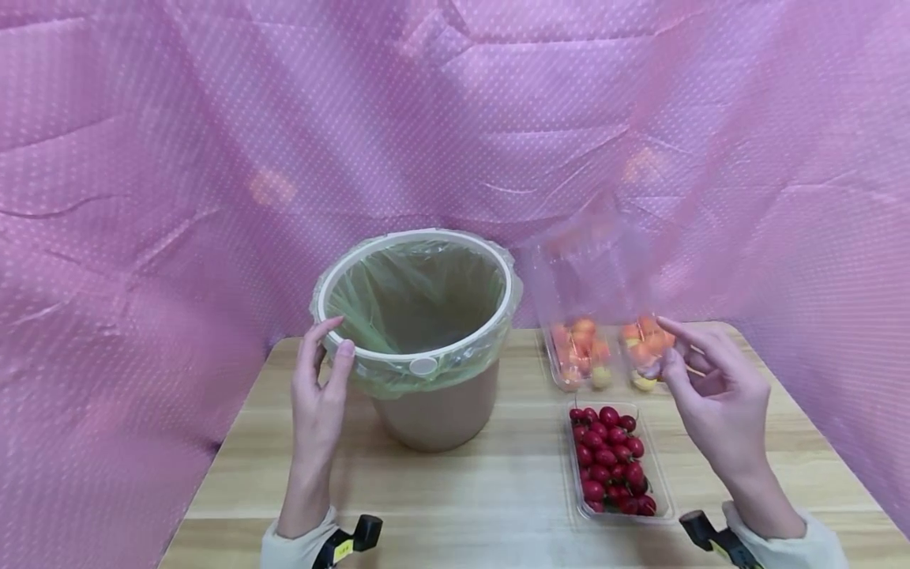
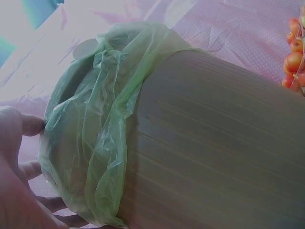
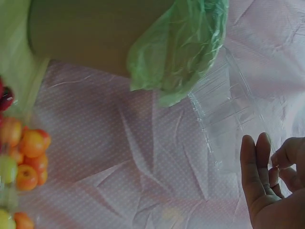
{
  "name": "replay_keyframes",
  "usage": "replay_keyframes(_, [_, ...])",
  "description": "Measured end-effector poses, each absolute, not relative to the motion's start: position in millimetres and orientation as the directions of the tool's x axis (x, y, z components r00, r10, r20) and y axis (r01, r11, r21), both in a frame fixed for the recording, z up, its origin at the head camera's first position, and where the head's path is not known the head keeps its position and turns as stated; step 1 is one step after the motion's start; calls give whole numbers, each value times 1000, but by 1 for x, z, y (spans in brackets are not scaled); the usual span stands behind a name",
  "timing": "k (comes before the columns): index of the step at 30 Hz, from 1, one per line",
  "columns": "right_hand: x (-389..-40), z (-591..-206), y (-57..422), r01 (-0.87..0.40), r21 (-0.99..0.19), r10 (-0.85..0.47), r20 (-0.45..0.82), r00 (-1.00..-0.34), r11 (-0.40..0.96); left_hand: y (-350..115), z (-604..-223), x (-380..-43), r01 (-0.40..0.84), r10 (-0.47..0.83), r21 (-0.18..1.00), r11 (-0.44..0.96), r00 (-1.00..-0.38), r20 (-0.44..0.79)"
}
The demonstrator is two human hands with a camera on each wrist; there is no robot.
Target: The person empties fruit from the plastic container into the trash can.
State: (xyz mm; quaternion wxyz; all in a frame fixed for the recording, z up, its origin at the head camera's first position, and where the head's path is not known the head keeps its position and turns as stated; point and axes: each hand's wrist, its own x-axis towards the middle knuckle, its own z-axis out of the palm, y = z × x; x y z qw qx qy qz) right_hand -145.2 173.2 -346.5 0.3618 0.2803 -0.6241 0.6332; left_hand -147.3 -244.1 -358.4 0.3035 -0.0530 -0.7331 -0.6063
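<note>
My right hand (image 1: 718, 387) pinches the edge of an empty clear plastic container (image 3: 233, 109) between thumb and index finger. It is raised at the back right, overlapping the trays of orange fruit behind it in the head view. My left hand (image 1: 320, 387) is at the left rim of a brown-grey bin (image 1: 444, 411), thumb and fingers spread, fingertips right at the rim. A thin green plastic bag (image 2: 109, 143) lines the bin and folds over its white rim (image 1: 423, 365). The inside of the bin shows only the liner.
A clear tray (image 1: 664, 502) of small dark-red fruits (image 1: 604, 454) sits at the front right. Behind it are two clear trays of small orange and yellow fruits (image 1: 583, 348). All stand on a wooden table (image 1: 498, 506); pink dotted sheeting (image 1: 398, 103) hangs behind and at the sides.
</note>
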Motion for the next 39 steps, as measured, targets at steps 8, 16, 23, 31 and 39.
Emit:
replay_keyframes(8, [-134, -371, 202, -791, -610, 138, 780, -610, -42, -241, -358, -148, 427, -266, 863, 269, -829, 493])
replay_keyframes(16, [-123, -385, 228, -759, -636, 148, 745, -651, -140, -239, -354, -151, 447, -260, 855, 261, -821, 508])
replay_keyframes(23, [-111, -400, 248, -634, -773, 185, 628, -756, 30, -240, -354, -151, 481, -266, 837, 261, -797, 542])
replay_keyframes(31, [-93, -415, 272, -399, -903, 293, 429, -854, 160, -242, -353, -150, 459, -279, 847, 269, -804, 525])
replay_keyframes(39, [-92, -431, 297, -437, -899, 287, 413, -864, -22, -245, -354, -150, 468, -278, 843, 265, -800, 532])
